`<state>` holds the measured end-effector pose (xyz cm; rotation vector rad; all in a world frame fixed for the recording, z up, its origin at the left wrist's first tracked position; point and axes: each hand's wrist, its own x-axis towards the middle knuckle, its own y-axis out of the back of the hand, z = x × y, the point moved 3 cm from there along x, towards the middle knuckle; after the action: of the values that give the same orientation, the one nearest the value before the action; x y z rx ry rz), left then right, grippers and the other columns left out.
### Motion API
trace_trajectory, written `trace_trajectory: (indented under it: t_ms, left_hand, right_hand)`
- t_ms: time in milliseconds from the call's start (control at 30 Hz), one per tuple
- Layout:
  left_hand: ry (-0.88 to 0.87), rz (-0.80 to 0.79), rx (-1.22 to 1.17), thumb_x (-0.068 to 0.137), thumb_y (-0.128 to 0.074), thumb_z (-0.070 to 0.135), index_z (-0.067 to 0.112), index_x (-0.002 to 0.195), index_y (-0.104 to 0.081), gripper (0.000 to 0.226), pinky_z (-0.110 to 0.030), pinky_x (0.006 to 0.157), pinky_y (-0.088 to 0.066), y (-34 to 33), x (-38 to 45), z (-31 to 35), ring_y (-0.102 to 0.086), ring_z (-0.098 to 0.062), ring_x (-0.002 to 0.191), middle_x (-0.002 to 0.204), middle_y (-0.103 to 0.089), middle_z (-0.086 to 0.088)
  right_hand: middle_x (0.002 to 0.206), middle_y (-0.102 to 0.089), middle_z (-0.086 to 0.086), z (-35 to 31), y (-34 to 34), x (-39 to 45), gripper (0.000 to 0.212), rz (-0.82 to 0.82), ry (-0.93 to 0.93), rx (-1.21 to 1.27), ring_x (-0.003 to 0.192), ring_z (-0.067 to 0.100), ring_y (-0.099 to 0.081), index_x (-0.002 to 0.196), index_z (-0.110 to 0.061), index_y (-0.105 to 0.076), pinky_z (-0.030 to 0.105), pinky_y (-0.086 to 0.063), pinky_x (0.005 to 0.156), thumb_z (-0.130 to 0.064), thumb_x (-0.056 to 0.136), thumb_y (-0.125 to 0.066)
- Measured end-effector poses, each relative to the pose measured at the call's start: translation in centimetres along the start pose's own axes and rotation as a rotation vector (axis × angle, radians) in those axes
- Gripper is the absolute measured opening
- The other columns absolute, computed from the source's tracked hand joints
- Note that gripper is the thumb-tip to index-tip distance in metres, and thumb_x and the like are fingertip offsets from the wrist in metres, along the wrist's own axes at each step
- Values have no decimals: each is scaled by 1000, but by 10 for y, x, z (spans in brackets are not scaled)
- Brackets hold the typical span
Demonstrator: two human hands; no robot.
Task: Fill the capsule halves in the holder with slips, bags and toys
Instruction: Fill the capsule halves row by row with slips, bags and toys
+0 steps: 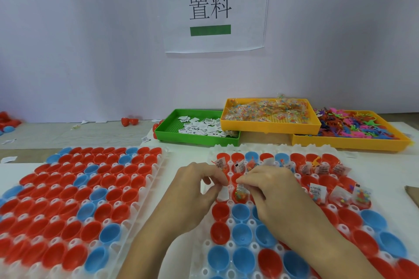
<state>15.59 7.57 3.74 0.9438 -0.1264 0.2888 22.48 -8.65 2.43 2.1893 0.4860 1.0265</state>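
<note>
A white holder [229,246] on the right carries red and blue capsule halves. Its two far rows hold slips, bead bags and toys; the nearer halves are empty. My left hand [192,190] pinches white paper slips [223,193] over the holder's left edge. My right hand [272,192] has curled fingers at a slip and bead bag [240,190] standing in a red half of the second row. A second holder [145,188] on the left is full of empty red and blue halves.
At the back stand a green tray [167,130] of paper slips, a yellow tray [269,125] of bead bags stacked above, and a yellow tray [349,144] of colourful toys. Loose red halves [129,121] and stray slips lie by the wall.
</note>
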Motion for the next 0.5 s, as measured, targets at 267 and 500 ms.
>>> trace_trajectory:
  t_ms: [267,500]
  left_hand:
    - [-15,-14,2,94,-63,25,39,91,-69,15,-11,74,-38,0,0,1,-51,1,95,94,-64,25]
    - [-17,-34,16,91,-67,26,44,83,-61,21,-6,69,-36,-4,0,8,-49,2,92,91,-61,23]
  right_hand:
    - [75,-66,-4,-5,2,2,23,-13,16,-2,72,15,-60,84,-20,-75,38,-53,63,1,87,-66]
    - [78,-68,-3,-8,5,-1,22,-30,-3,-10,74,15,-61,87,-20,-75,34,-53,65,-1,89,-65]
